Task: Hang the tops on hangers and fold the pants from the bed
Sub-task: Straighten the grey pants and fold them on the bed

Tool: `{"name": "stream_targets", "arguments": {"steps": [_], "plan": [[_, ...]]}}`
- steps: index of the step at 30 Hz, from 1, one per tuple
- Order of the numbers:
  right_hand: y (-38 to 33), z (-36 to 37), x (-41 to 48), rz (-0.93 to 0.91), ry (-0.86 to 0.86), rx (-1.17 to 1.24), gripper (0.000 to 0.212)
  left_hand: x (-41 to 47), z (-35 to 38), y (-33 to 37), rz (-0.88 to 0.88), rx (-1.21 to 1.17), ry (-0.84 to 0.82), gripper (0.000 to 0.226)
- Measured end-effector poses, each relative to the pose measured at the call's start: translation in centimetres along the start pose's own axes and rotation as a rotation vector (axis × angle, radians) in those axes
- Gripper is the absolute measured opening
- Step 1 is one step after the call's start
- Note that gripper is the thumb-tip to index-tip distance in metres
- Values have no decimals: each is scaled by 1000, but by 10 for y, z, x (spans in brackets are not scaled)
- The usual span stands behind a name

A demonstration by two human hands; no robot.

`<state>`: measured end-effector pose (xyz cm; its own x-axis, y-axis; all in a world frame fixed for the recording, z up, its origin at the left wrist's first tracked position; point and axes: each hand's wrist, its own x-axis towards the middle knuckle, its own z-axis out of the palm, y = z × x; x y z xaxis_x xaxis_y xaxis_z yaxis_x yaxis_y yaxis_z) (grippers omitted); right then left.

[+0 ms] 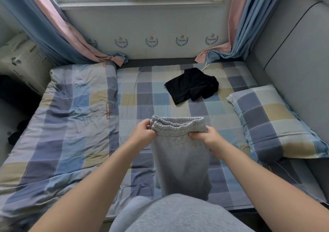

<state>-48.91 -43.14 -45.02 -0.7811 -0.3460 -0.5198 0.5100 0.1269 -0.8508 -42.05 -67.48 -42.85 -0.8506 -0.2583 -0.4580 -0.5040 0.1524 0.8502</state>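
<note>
Grey pants [179, 157] hang, seemingly doubled, from left hand [142, 133], right hand [206, 136] fingers [194, 135].

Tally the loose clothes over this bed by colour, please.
Grey: 1, the grey pants, gripped at the waistband by the left hand and the right hand
Black: 1, the black garment lying on the bed
Total: 2
</note>
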Motion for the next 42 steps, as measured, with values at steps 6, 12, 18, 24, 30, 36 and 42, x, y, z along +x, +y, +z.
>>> {"name": "stream_targets", "arguments": {"steps": [6, 12, 18, 24, 30, 36, 42], "plan": [[-49, 9, 23, -236, 97, -184, 25, 41, -12, 27, 142, 107, 92, 28], [-83, 11, 31, -412, 152, -291, 35, 52, -20, 51, 302, 75, 190, 27], [-28, 6, 41, -303, 236, -533, 33, 57, -4, -5, 235, 154, 144, 13], [135, 11, 61, -50, 232, -904, 14, 70, 40, -161, -59, 297, 66, 15], [315, 24, 42, 334, 22, -946, 32, 41, 89, -344, -425, 386, -106, 16], [404, 36, 1, 589, -127, -955, 23, 6, 99, -429, -555, 525, -464, 33], [411, 28, 12, 646, -170, -793, 22, 24, 97, -437, -642, 524, -568, 26]]}}
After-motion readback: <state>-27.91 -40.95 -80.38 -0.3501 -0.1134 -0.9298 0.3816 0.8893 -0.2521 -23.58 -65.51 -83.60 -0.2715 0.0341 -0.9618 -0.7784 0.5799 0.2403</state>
